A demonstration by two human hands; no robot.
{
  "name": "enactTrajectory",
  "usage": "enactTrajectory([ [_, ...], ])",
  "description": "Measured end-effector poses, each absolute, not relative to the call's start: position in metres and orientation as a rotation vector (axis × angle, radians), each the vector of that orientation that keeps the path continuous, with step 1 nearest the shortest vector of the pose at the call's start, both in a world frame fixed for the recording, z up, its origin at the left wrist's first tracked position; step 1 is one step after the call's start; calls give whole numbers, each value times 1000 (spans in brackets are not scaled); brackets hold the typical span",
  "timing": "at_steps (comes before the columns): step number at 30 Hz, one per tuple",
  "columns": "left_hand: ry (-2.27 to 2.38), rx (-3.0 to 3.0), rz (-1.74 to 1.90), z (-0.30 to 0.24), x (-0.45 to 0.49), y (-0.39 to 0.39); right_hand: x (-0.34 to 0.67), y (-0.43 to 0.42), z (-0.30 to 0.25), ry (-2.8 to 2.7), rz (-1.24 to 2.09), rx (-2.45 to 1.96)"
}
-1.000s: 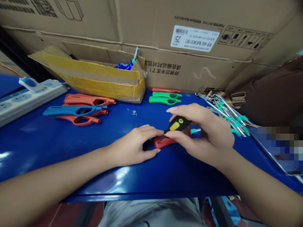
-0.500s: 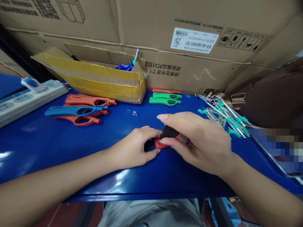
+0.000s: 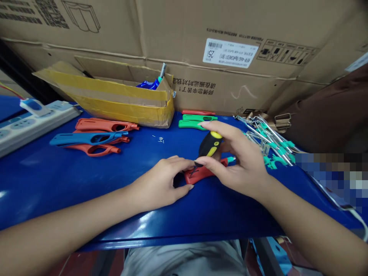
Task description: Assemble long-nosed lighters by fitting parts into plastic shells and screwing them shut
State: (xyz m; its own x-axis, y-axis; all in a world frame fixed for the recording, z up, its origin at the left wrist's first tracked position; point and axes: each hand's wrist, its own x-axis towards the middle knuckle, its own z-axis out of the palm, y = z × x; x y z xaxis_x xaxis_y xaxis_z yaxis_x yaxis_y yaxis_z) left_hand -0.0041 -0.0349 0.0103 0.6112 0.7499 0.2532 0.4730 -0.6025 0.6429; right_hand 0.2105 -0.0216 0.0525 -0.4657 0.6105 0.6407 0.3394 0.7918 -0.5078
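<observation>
My left hand (image 3: 165,180) rests on the blue table, thumb and fingers closed round the butt end of a red gas lighter (image 3: 201,174). The lighter lies flat, with a teal part (image 3: 231,159) at its right end. In my right hand (image 3: 243,161) is a short screwdriver (image 3: 207,148) with a black and yellow handle, gripped between thumb and fingers. Its handle leans over the lighter, and the thin dark shaft points down at the butt end, close to my left fingertips. I cannot tell whether the tip sits in a screw.
Orange-red casings (image 3: 105,124) and a blue casing (image 3: 86,138) lie on the left, near a power strip (image 3: 34,122). Green casings (image 3: 191,124) lie behind my hands. Metal rods with teal parts (image 3: 276,142) are piled right. A yellow-taped carton (image 3: 123,105) stands at the back.
My right hand has opened its grip somewhat and shifted slightly left and up. The screwdriver now leans, showing its yellow handle end and shaft. My left hand keeps hold of the lighter.
</observation>
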Motion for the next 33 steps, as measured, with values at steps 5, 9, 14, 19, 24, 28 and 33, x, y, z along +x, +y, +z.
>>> enactTrajectory([
  [5,988,2271,676,10,-4,-34,209,-25,54,-2128,731,-576],
  [9,998,2231,675,8,-3,-33,205,-26,52,-2152,396,-522],
  [14,1003,2279,704,8,-2,-32,204,-24,51,-2209,450,-483],
  [19,1028,2307,617,15,2,-36,203,-29,52,-2071,844,-495],
  [24,1041,2355,568,23,14,-38,198,-32,45,-1969,644,-573],
  [28,1136,2395,451,24,19,-31,203,-27,54,-1778,637,-591],
  [33,1160,2457,205,36,12,-25,229,3,71,-1643,564,-850],
])
